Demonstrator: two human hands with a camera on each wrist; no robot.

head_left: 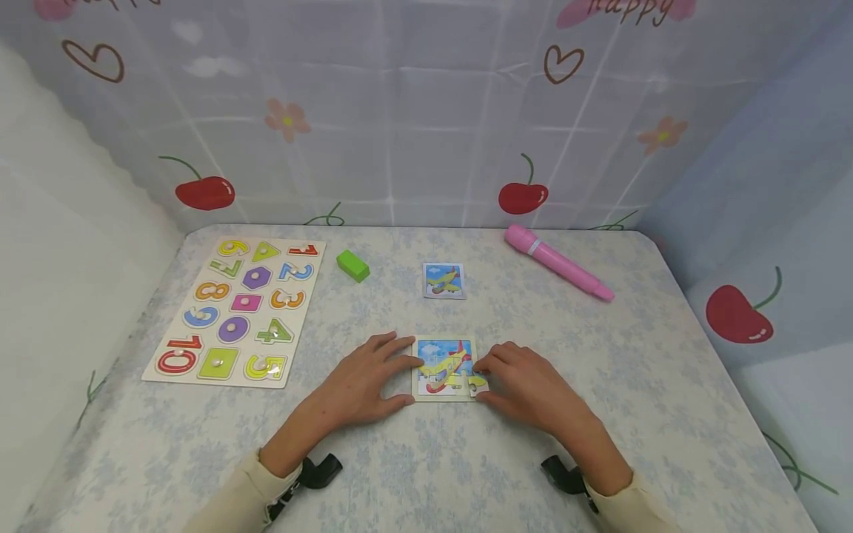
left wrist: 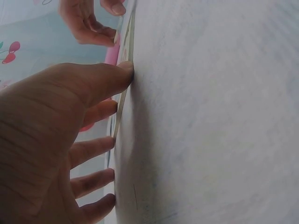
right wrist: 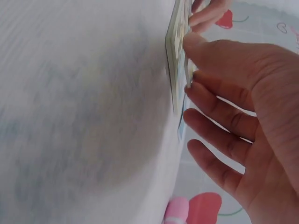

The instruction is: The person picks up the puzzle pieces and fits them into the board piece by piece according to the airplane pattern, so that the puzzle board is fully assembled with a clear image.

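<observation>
A square jigsaw puzzle (head_left: 443, 370) with a yellow airplane on a blue sky lies in front of me on the table. Spread along its left side, my left hand (head_left: 369, 381) touches the tray's edge with thumb and fingertips. At the lower right corner, my right hand (head_left: 529, 385) pinches a puzzle piece (head_left: 477, 384) between thumb and forefinger. That piece sits tilted over the tray's right rim, out of line with the others. From the right wrist view, the piece stands slightly raised above the tray, and the remaining fingers are loosely bent.
A small airplane picture card (head_left: 443, 281) lies behind the puzzle. On the left is a board of knobbed numbers and shapes (head_left: 236, 314), with a green block (head_left: 353, 266) beside it. A pink marker (head_left: 560, 263) lies at the back right, near the patterned curtain (head_left: 426, 111).
</observation>
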